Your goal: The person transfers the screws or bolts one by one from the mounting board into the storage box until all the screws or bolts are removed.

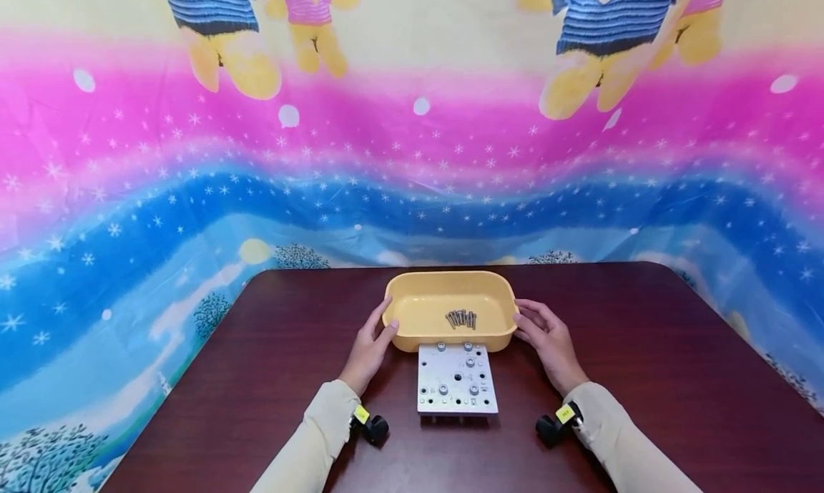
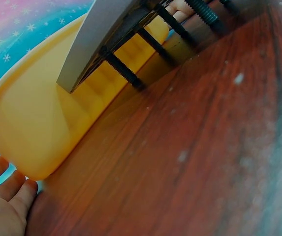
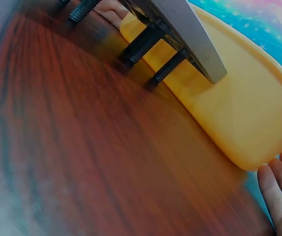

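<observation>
A yellow plastic basin (image 1: 450,328) with rounded ends stands on the table, and a small cluster of dark screws (image 1: 461,319) lies inside it. At its left end my left hand (image 1: 365,350) holds the rim, the thumb in front and fingers around the outside. My right hand (image 1: 548,341) grips the opposite end in much the same way. Right in front of the basin is a silver metal plate (image 1: 444,400) with holes and several bolts in it. Threaded bolt shanks (image 2: 123,69) stick out beneath the plate, seen in both wrist views.
A dark reddish wooden table (image 1: 257,407) carries everything. Behind it hangs a colourful printed cloth (image 1: 412,157) with snowflakes and bears. A black wrist camera (image 1: 373,427) sits on the left cuff, another wrist camera (image 1: 552,428) on the right.
</observation>
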{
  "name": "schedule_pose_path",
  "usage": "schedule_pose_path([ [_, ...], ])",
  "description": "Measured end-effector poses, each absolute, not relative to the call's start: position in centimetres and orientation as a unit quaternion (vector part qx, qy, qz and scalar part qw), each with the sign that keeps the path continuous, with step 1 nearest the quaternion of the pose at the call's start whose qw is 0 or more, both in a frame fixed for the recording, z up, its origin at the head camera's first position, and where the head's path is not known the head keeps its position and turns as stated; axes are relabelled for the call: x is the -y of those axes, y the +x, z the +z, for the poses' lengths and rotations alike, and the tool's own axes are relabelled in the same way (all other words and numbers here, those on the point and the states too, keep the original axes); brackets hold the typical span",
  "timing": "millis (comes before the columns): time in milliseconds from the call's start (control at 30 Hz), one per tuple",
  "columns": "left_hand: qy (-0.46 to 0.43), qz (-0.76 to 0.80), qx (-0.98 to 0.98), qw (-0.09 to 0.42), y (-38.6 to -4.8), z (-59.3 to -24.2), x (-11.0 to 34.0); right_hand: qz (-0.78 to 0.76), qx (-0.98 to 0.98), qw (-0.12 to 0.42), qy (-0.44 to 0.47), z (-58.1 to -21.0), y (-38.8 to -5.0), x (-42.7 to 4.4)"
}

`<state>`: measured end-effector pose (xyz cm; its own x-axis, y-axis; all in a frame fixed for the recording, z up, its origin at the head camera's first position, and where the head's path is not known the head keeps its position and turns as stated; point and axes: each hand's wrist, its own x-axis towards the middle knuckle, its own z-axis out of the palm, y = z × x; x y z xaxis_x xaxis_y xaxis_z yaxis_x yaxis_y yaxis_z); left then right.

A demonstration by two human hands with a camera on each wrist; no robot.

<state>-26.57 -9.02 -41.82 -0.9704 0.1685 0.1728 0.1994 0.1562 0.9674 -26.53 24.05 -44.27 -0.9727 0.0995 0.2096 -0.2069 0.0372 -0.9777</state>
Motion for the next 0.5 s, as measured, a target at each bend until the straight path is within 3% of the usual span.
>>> schedule_pose_path([
  [333,-0.131,-0.645,0.752,0.011,-27.5,-41.7,8.7,0.670,0.732,0.121,0.037,-43.0,-26.4,-24.5],
  [500,-0.128,-0.628,0.768,0.009,-29.0,-42.2,8.9,0.554,0.817,0.154,0.038,-41.8,-26.2,-24.7],
])
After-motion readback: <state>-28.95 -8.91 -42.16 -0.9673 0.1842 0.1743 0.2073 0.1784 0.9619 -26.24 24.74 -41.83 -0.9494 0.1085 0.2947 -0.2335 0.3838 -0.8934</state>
